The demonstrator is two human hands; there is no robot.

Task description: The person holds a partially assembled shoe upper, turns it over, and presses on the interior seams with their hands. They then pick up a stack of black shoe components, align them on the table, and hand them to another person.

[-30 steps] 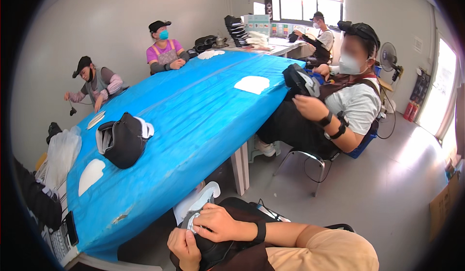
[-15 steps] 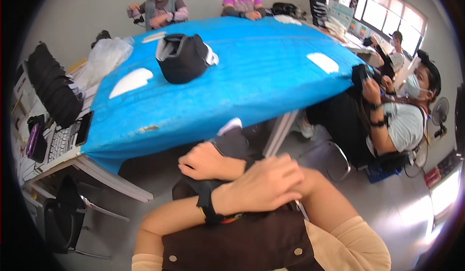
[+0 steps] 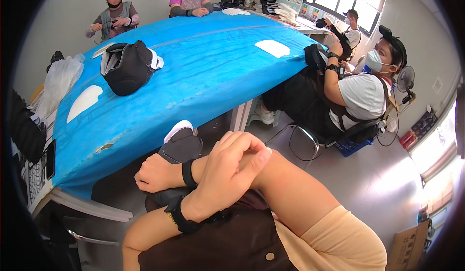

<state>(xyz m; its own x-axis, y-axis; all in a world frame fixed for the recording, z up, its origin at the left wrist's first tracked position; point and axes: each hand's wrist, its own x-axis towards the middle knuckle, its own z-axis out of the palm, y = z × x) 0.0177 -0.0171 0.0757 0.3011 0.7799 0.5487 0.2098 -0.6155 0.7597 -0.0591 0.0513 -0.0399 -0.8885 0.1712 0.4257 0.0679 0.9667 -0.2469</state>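
Observation:
My forearms are crossed over my lap. My right hand [image 3: 157, 173], reaching out to the left, is closed on a black padded fabric piece [image 3: 183, 144] with a white edge and a stitched seam. Its fingertips curl out of sight. My left hand [image 3: 225, 167] lies across my right forearm, fingers bent over it and thumb stretched apart, holding nothing. Both wrists wear black bands. A larger black padded piece [image 3: 128, 70] with a grey lining stands on the blue-covered table [image 3: 203, 72].
White flat cutouts [image 3: 85, 102] lie around the table. To the right sits a co-worker [image 3: 358, 87] holding black work; others are at the far side. A phone [image 3: 51, 158] and clear plastic bag [image 3: 60, 84] are at left. A cardboard box [image 3: 409, 247] stands low right.
My view has swung right, shifting the scene leftward. My left hand has moved down my right forearm, and its thumb is now stretched out. More of the black fabric piece shows.

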